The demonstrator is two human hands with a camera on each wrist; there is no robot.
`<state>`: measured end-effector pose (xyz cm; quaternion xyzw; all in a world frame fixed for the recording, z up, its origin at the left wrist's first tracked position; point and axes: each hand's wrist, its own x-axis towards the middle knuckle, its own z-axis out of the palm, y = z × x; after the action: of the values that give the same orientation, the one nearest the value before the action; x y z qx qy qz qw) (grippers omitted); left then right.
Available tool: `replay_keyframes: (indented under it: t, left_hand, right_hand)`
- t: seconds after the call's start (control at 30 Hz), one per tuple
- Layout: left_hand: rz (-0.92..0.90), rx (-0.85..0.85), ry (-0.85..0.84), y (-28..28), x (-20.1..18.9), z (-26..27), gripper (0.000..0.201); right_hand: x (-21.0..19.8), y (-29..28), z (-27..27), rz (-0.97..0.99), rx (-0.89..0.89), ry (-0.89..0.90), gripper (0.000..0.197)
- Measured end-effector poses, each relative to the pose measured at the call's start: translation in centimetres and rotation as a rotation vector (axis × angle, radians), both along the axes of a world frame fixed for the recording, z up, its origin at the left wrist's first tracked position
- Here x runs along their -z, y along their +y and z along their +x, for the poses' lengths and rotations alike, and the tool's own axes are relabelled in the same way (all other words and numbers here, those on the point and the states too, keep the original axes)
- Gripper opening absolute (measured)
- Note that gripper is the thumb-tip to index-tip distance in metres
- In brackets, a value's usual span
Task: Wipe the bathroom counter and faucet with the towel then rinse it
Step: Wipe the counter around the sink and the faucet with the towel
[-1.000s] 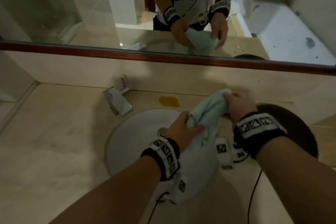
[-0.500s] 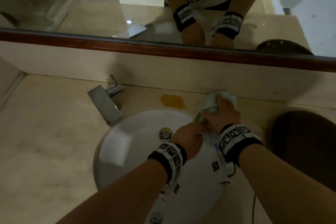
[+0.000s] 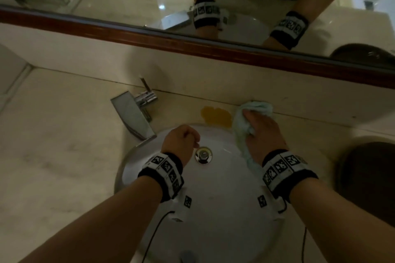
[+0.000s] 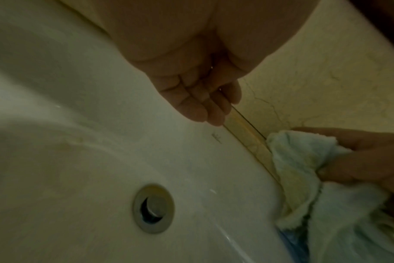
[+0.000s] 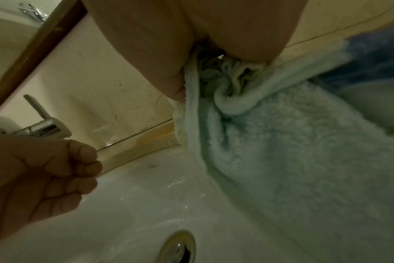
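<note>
Two hands work over the sink: right hand clutches the towel on the counter at two o'clock; left hand hangs loosely curled, empty. Only the right wrist view shows bunched folds.

Pale blue towel, white basin, beige marbled counter, yellow stain, black-and-white patterned wristbands.
</note>
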<state>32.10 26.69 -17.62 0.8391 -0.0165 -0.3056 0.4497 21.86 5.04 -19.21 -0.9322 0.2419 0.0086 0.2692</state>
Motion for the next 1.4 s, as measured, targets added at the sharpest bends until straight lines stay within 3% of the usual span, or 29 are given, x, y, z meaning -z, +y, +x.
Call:
replay_keyframes:
  t: [0.1,0.2,0.33,0.47,0.57,0.73,0.8,0.87,0.93,1.0,1.1,1.27,1.4]
  left_hand:
    - [0.016,-0.005,-0.005,1.3,0.0,0.6,0.030]
    - [0.011,-0.006,-0.015,2.3,-0.1,1.0,0.029]
    - [-0.004,-0.047,-0.041,3.2,-0.7,1.3,0.027]
    - [-0.026,-0.055,-0.053,4.1,-1.3,1.3,0.028]
    - [-0.047,-0.075,-0.040,5.2,-1.5,1.3,0.030]
    - [-0.007,-0.094,-0.006,7.0,-2.0,1.4,0.032]
    - [-0.022,-0.137,0.006,7.5,-1.8,1.3,0.029]
    - [0.001,-0.128,0.008,7.8,-1.7,1.2,0.023]
    - [0.063,-0.093,-0.014,7.8,-1.7,1.3,0.022]
    - [0.138,-0.051,-0.066,7.8,-1.9,1.5,0.028]
    - [0.179,0.016,-0.084,8.1,-2.0,1.5,0.044]
    - [0.364,0.455,-0.244,8.0,-2.0,1.2,0.069]
    - [0.223,0.517,-0.444,5.9,-1.1,1.4,0.096]
  right_hand:
    - [-0.3,-0.3,0.6,0.144,-0.080,-0.022,0.056]
    - [-1.4,-0.2,3.3,0.157,-0.335,0.172,0.073]
    - [-2.9,1.3,5.9,0.192,-0.419,0.192,0.045]
    - [-5.4,2.7,6.1,0.197,-0.508,0.405,0.028]
    - [-6.2,3.5,5.3,0.254,-0.570,0.496,0.046]
    - [-10.3,2.5,4.1,0.505,-0.246,0.186,0.071]
    - [-11.8,2.5,4.5,0.565,-0.209,-0.015,0.078]
    - [-12.1,2.8,5.9,0.434,-0.353,-0.191,0.071]
    - [-10.7,3.3,8.2,0.202,-0.568,-0.282,0.047]
    - [-8.8,4.1,10.0,-0.004,-0.693,-0.086,0.043]
    - [-5.5,5.7,11.1,-0.321,-0.812,0.193,0.069]
    - [-3.9,6.8,13.5,-0.212,-0.710,0.191,0.059]
    - [-5.0,6.3,13.7,-0.088,-0.727,0.224,0.056]
